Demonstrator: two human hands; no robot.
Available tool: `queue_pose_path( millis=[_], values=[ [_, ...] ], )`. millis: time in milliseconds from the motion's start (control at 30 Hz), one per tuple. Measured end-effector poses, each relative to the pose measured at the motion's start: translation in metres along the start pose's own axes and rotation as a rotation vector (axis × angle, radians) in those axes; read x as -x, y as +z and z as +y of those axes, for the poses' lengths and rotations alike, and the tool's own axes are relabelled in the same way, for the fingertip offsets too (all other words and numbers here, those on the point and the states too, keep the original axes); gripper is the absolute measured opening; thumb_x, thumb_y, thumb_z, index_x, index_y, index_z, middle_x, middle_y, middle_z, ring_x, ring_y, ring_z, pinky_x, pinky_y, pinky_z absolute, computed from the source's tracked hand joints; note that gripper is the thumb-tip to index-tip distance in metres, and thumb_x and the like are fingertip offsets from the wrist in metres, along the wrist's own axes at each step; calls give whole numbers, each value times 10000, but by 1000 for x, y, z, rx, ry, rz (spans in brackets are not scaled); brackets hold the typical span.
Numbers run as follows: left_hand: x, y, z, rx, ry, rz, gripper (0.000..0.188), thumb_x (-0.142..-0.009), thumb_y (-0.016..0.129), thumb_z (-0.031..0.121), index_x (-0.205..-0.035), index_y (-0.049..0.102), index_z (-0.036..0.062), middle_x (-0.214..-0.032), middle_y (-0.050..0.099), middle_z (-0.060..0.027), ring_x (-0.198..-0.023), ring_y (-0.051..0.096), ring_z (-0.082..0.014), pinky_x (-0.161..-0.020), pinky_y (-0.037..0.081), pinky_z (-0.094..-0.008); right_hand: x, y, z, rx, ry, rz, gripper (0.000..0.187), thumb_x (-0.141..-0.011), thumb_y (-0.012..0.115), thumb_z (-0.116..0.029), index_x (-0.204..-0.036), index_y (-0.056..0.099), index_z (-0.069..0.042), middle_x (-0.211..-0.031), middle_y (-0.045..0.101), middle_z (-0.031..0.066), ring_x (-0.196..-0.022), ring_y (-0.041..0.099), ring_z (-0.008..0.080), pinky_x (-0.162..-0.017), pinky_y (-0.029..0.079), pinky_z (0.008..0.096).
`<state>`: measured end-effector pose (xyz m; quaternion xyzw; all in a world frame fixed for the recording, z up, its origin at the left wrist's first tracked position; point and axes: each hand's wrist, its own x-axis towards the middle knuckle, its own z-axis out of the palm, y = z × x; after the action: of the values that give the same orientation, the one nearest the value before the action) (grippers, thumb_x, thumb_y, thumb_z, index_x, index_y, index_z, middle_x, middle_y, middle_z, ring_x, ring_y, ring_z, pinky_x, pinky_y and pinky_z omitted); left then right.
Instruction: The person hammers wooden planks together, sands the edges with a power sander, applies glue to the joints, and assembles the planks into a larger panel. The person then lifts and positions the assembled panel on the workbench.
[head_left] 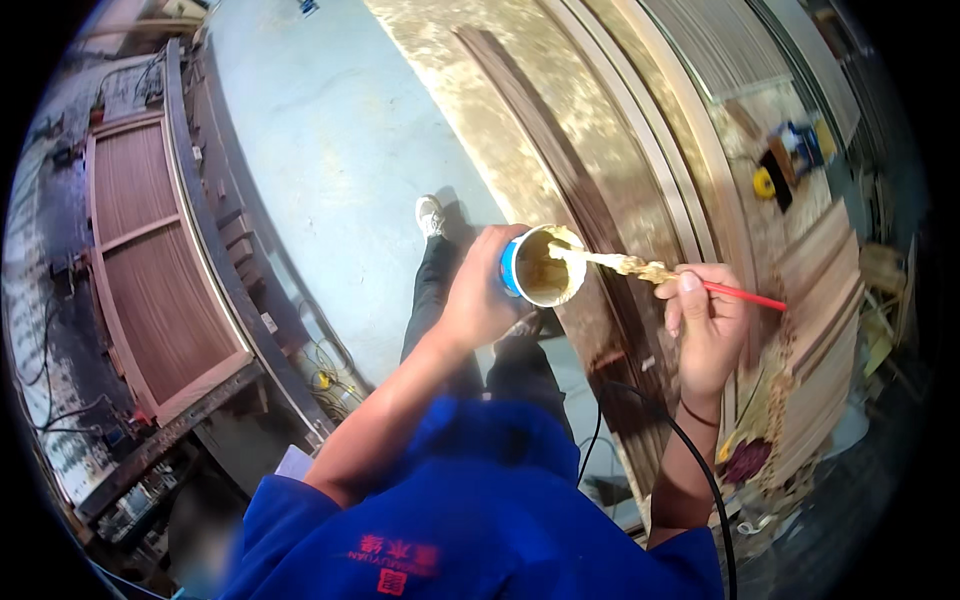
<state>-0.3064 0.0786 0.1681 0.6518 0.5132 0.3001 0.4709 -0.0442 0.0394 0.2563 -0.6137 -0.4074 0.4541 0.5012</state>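
My left hand (482,290) is wrapped round a small blue-and-white paper cup (510,265), tilted so that its mouth shows. Pale yellow paste (535,272) coats the inside of the cup. Between the thumb and fingers of my right hand (708,308) is a thin brush (742,294) with a red handle. Clumps of the same paste cover its shaft, and its pale end reaches over the cup's rim into the mouth. Whether bristles lie under the paste I cannot tell.
A workbench (640,130) with long dark wooden strips (545,130) runs along my right. Wooden boards (820,340) and a yellow tape measure (764,183) lie farther right. On the left, a framed wooden panel (140,250) rests on a machine. A black cable (690,450) hangs by my right arm.
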Motion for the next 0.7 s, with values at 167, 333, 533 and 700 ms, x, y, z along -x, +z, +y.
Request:
queue_pose_path(
  millis=[167, 333, 533, 700],
  values=[
    [-73, -81, -41, 115, -70, 86, 721, -732, 909, 65, -1370, 572, 75, -1269, 639, -116, -1201, 641, -283, -1025, 516, -383, -95, 68, -5, -192, 130, 49, 127, -1065, 606, -112, -1105, 645, 2, -857, 709, 113, -606, 556, 95, -554, 441, 242],
    [-151, -160, -78, 294, -224, 48, 739, -702, 866, -15, -1367, 555, 69, -1273, 636, -127, -1227, 637, -298, -1041, 514, -382, -181, 145, -23, -240, 273, 62, 115, -1052, 607, -121, -1084, 643, -16, -830, 669, 88, -638, 578, 121, -564, 454, 267],
    [-227, -235, -109, 307, -336, 74, 759, -699, 806, 3, -1412, 552, 65, -1250, 682, -115, -1190, 654, -245, -1040, 511, -379, -256, 212, -55, -325, 344, -40, 95, -1044, 576, -90, -1071, 627, -14, -797, 603, 71, -646, 567, 144, -581, 469, 291],
    [-261, -274, -126, 247, -362, 70, 772, -727, 910, 86, -1400, 537, 21, -1299, 655, -130, -1237, 642, -238, -1061, 522, -384, -373, 221, -26, -131, 175, 98, 107, -1059, 600, -121, -1077, 625, -19, -817, 641, 79, -664, 589, 135, -591, 488, 281]
  ],
)
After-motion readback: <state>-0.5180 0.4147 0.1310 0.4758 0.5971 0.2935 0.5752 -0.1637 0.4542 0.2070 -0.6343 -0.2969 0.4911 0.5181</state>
